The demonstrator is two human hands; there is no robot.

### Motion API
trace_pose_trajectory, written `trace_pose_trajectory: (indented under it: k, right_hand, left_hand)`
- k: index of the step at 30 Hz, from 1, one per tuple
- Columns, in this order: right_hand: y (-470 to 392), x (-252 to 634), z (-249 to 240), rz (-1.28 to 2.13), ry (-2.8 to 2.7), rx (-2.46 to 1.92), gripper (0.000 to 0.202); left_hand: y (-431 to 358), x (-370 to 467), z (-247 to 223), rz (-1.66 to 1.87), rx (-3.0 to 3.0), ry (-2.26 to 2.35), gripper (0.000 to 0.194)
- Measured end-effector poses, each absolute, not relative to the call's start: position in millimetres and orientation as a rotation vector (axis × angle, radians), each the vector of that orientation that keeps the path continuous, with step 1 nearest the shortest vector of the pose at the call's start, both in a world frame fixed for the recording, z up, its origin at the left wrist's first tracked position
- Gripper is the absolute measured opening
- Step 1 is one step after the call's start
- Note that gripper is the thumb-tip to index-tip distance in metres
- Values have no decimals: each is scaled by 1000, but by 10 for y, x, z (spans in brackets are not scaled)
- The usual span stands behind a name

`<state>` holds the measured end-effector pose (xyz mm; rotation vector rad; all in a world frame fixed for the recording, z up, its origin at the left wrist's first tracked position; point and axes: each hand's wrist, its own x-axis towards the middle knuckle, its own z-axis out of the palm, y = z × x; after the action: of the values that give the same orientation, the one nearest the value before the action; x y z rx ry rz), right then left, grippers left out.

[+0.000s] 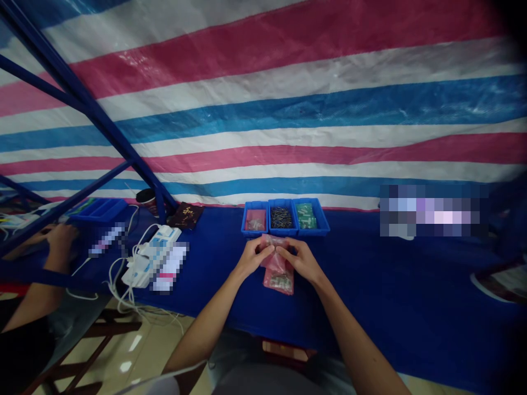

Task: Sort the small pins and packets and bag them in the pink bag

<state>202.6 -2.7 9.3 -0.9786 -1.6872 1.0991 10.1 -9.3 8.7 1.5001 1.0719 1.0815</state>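
Note:
A pink see-through plastic bag point(279, 266) is pinched by its upper part between my two hands, just in front of the small blue bins. My left hand point(252, 258) grips it from the left, thumb pressed inward. From the other side my right hand point(303, 260) closes on the same bag, the thumbs nearly meeting. Small pale or greenish pieces show in the pink plastic's lower end; whether that end is a second bag I cannot tell. Behind, the left bin point(249, 229) holds pink bagged parts, the middle bin point(282, 231) dark screw-like pieces, the right bin point(322, 222) green packets.
To the left lie a white power strip point(142, 269) with tangled cables, a blurred phone point(169, 269) and a dark patterned packet point(186, 215). A blue metal frame point(105, 129) slants past them. Another person's hand point(61, 238) works at the far left. Striped sheeting point(288, 109) hangs behind the blue-topped table point(370, 285).

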Motion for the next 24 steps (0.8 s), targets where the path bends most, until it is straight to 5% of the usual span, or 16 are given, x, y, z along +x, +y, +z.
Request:
trace_pose_trajectory:
  k: [24]
  right_hand:
    - [-31, 1978, 43, 1175, -1709, -977, 32]
  left_hand:
    - [-52, 64, -4, 1164, 1594, 1147, 37]
